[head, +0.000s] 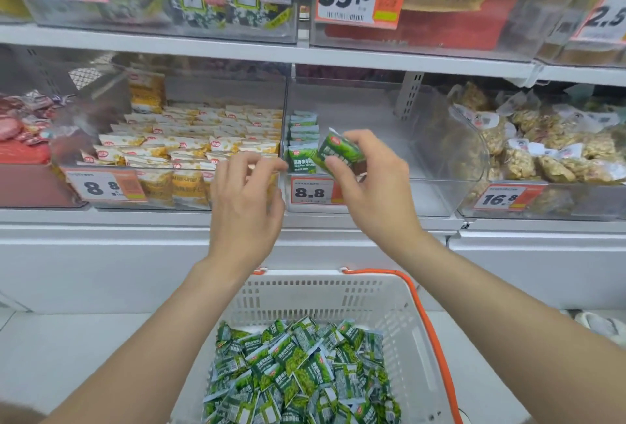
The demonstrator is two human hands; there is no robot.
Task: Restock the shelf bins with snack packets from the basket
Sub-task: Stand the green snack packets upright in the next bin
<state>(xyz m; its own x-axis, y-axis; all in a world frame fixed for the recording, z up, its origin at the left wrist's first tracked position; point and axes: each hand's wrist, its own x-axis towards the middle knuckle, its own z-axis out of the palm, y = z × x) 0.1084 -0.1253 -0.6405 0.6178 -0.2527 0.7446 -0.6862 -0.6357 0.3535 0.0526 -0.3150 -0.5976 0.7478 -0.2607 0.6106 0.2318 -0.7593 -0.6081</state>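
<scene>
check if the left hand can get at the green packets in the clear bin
Probably yes: the left hand hovers beside the green packets, the clear bin is open on top, nothing lies between.

We see our left hand (245, 200) and right hand (369, 183) bare, the nails short and plain. Behind each wrist, the left forearm (162, 332) and right forearm (491, 305) are bare too, all the way back.

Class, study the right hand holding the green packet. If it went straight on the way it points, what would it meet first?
The right hand would probably meet the standing row of green packets in the clear bin first, though depth is unclear.
</scene>
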